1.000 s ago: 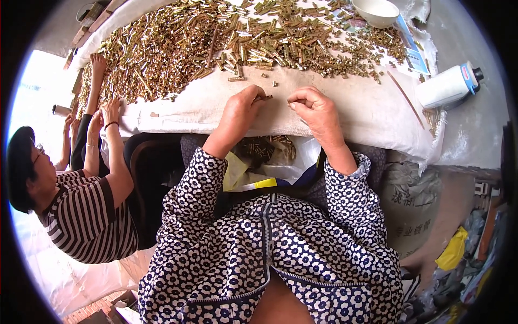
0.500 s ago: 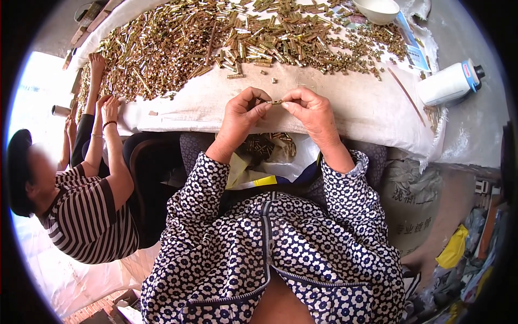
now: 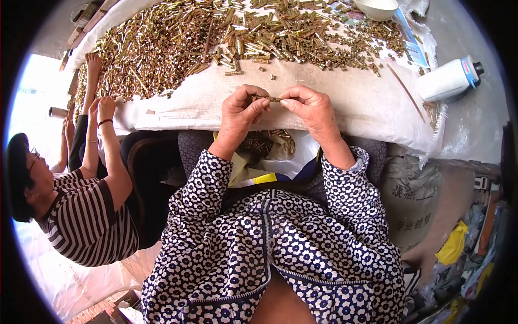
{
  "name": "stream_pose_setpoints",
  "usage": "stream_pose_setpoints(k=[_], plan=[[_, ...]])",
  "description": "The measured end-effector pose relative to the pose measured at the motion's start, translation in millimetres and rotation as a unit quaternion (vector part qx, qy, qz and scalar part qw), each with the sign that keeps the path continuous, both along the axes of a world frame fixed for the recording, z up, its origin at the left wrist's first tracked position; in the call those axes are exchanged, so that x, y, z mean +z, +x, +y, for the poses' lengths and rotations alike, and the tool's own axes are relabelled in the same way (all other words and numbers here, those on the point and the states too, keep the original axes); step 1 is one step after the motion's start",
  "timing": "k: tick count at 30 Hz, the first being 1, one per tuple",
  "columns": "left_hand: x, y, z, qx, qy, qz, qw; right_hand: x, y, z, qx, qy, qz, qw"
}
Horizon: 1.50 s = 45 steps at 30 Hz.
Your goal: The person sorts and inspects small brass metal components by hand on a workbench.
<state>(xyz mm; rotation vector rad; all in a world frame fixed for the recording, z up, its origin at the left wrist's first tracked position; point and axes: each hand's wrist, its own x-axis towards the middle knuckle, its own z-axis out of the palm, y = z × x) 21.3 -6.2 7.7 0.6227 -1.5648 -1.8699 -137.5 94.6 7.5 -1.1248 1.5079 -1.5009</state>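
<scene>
Both my hands meet above the near edge of the cloth-covered table (image 3: 334, 94). My left hand (image 3: 243, 110) is closed, pinching one end of a small brass-coloured metal tube (image 3: 274, 99) between thumb and forefinger. The tube's other end sits in the pinch of my right hand (image 3: 309, 109). Its finer details are too small to make out. Beyond my hands lies a wide heap of brass-coloured metal parts (image 3: 162, 46), with longer tubes (image 3: 253, 46) toward its middle. Below, an open bag (image 3: 302, 156) at my lap holds similar tubes (image 3: 264, 144).
To the left sits a person (image 3: 89, 216) in a striped top, hands at the table edge. A white bottle (image 3: 445, 81) lies at the right, near a thin stick (image 3: 406, 92). A white bowl (image 3: 376, 8) stands at the far right. A sack (image 3: 413, 200) is below the table.
The fingers of my left hand have shifted their hold, and more of them curl under the tube. My right hand keeps its pinch. The person at left has moved slightly.
</scene>
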Motion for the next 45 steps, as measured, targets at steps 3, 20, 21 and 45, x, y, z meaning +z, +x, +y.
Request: stream_pose_setpoints(k=[3, 20, 21, 45], plan=[[-1, 1, -1, -0.001, -0.012, -0.003, 1.0, -1, 1, -1, 0.003, -0.007, 0.019, 1.0], [10, -26, 15, -0.057, -0.503, -0.235, 0.83, -18, -19, -4, -0.067, 0.0, 0.345, 0.936], [7, -23, 14, -0.052, -0.483, -0.238, 0.841, -20, -20, -4, -0.066, -0.002, 0.348, 0.935], [-18, -14, -70, 0.086, -0.547, -0.335, 0.762, -29, -16, -55, -0.147, 0.011, 0.524, 0.839]])
